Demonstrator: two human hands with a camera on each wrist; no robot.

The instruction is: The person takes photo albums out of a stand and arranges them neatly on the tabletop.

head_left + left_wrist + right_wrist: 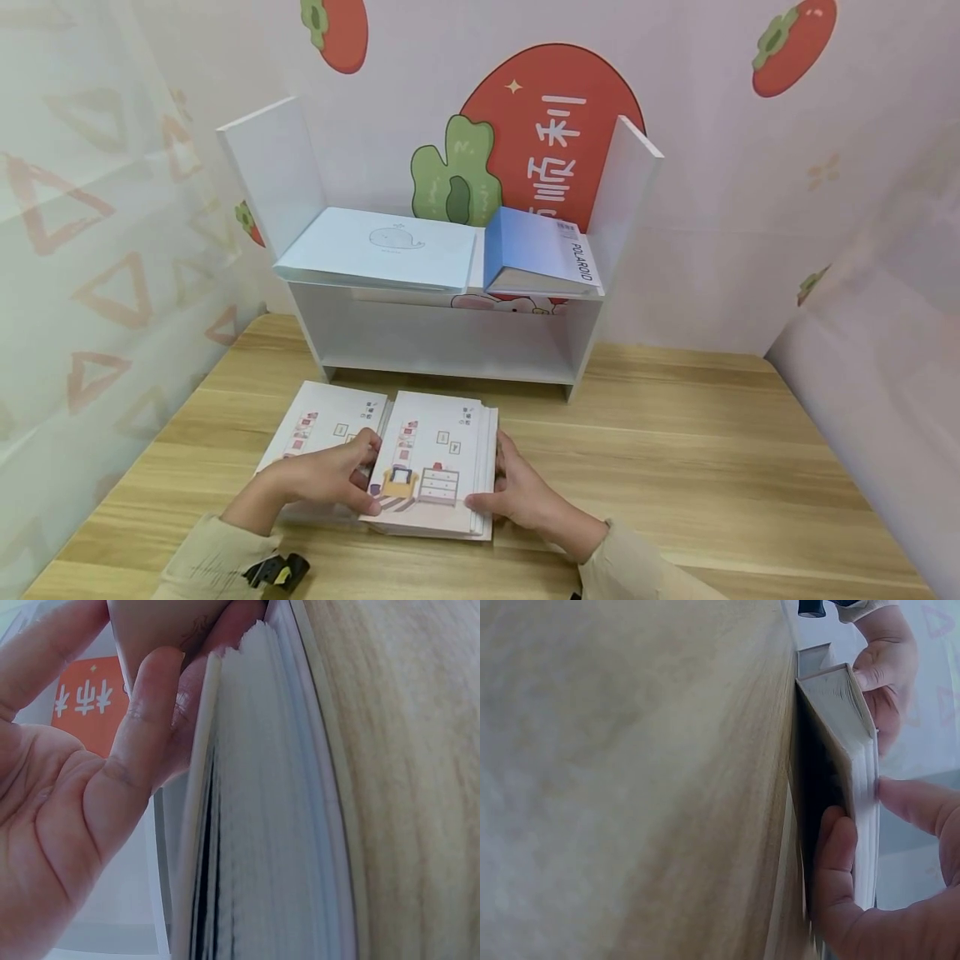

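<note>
Two thick white albums with room drawings on their covers lie side by side on the wooden table. Both hands hold the right album (435, 450). My left hand (330, 475) reaches over the left album (330, 417) and pinches the right album's left edge, thumb near its lower corner. From the other side my right hand (525, 492) grips the right edge, thumb on top and fingers curled beneath. In the right wrist view this edge of the album (865, 817) stands raised, with dark shadow below. The left wrist view shows the left album's page edges (262, 787) beside the hand.
Behind the albums stands a white two-tier shelf (450, 337). Its upper board carries a pale blue whale-print album (382, 250) lying flat and a blue POLAROID album (540, 250). A printed cloth (697, 208) hangs behind and at the sides of the table (712, 467).
</note>
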